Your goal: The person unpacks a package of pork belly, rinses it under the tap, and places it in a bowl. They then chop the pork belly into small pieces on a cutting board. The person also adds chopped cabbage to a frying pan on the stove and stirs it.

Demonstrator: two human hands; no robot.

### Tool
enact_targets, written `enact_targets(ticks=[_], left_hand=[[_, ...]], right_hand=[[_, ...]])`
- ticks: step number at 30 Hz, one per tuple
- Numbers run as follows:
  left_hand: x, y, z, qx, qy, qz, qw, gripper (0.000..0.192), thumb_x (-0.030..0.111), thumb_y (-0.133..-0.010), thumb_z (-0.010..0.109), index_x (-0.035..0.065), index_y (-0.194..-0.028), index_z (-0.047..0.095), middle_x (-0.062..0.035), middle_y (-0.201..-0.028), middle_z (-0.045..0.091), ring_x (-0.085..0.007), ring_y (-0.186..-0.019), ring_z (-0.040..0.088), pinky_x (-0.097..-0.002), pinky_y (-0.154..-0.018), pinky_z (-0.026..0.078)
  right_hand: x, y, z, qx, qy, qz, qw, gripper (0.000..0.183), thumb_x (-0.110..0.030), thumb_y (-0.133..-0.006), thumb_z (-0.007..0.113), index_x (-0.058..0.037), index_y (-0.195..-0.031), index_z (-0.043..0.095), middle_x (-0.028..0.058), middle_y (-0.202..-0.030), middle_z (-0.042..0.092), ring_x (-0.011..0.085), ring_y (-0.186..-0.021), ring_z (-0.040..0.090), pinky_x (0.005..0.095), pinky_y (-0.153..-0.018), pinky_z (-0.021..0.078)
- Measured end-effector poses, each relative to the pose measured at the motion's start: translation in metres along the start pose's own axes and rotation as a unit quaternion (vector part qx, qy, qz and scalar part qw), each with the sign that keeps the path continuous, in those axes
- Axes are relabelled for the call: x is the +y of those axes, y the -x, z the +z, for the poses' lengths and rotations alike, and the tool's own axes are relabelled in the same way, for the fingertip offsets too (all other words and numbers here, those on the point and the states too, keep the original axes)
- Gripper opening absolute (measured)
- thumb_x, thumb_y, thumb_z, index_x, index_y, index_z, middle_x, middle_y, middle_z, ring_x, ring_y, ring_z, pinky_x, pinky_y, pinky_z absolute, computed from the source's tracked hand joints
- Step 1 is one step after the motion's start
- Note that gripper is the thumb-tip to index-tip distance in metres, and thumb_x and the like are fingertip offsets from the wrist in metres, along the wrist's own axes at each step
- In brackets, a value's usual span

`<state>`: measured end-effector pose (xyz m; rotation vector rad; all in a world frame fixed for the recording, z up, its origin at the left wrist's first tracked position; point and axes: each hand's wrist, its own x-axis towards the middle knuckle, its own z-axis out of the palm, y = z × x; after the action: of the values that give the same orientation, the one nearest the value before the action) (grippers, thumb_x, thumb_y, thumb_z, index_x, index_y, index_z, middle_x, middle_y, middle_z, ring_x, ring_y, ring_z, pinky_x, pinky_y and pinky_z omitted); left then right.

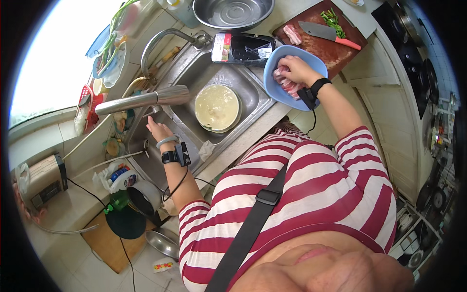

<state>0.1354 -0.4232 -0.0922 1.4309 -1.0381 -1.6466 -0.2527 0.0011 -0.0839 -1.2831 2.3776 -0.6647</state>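
Note:
My right hand (300, 70) reaches into a light blue plastic bowl (321, 65), its fingers curled on strips of raw meat (292, 87) with pink and white layers. The bowl overhangs the counter edge by the cutting board. Over the left sink basin, my left hand (159, 130) is raised with fingers extended and nothing visible in it. It is close below a thick steel faucet spout (146, 102), near its lever; whether they touch I cannot tell. In the right basin, a round vessel (217, 107) holds cloudy, pale yellow liquid.
A brown cutting board (337, 60) carries a cleaver (321, 32), chopped greens (330, 22) and a meat piece (292, 34). A black plastic tray (248, 49) lies behind the sink, beside a steel basin (233, 12). A curved faucet (146, 51) rises behind. Bottles (122, 179) stand left.

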Motion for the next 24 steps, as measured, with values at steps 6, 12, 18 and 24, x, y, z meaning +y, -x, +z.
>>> enact_targets(ticks=[6, 12, 18, 24], left_hand=[[-0.034, 0.031, 0.006, 0.010, 0.019, 0.004, 1.000, 0.041, 0.039, -0.094, 0.062, 0.0127, -0.123, 0.048, 0.0005, -0.095, 0.046, -0.0140, -0.088, 0.045, -0.0343, -0.086, 0.036], [-0.033, 0.062, 0.040, 0.008, 0.015, 0.016, 1.000, 0.073, 0.036, -0.091, 0.066, 0.0014, -0.146, 0.032, -0.0211, -0.146, 0.038, -0.0314, -0.144, 0.029, -0.0417, -0.117, 0.022], [0.007, 0.021, 0.033, 0.103, -0.492, 0.383, 0.775, 0.070, 0.034, -0.085, 0.069, -0.0032, -0.139, 0.045, -0.0244, -0.149, 0.038, -0.0387, -0.138, 0.037, -0.0433, -0.115, 0.030], [0.040, -0.013, 0.021, -0.037, -0.734, 0.240, 0.635, 0.058, 0.026, -0.079, 0.067, 0.0041, -0.132, 0.057, -0.0174, -0.145, 0.046, -0.0403, -0.135, 0.040, -0.0447, -0.115, 0.031]], right_hand=[[-0.005, -0.010, -0.011, -0.079, 0.014, -0.014, 0.997, 0.030, -0.023, -0.074, 0.075, -0.0089, -0.099, 0.066, 0.0166, -0.095, 0.067, 0.0354, -0.093, 0.063, 0.0433, -0.082, 0.0499], [-0.011, -0.010, -0.037, -0.087, -0.071, 0.017, 0.994, 0.036, -0.030, -0.072, 0.080, -0.0032, -0.093, 0.068, 0.0122, -0.084, 0.070, 0.0293, -0.080, 0.067, 0.0396, -0.074, 0.0520], [-0.028, -0.010, -0.065, -0.117, -0.476, 0.185, 0.852, 0.030, -0.037, -0.089, 0.069, -0.0062, -0.092, 0.070, -0.0028, -0.074, 0.059, 0.0069, -0.064, 0.052, 0.0231, -0.057, 0.0409], [-0.091, -0.029, -0.050, -0.190, -0.599, 0.159, 0.762, 0.023, -0.032, -0.094, 0.064, -0.0103, -0.101, 0.071, -0.0051, -0.076, 0.060, 0.0028, -0.058, 0.045, 0.0186, -0.053, 0.0336]])
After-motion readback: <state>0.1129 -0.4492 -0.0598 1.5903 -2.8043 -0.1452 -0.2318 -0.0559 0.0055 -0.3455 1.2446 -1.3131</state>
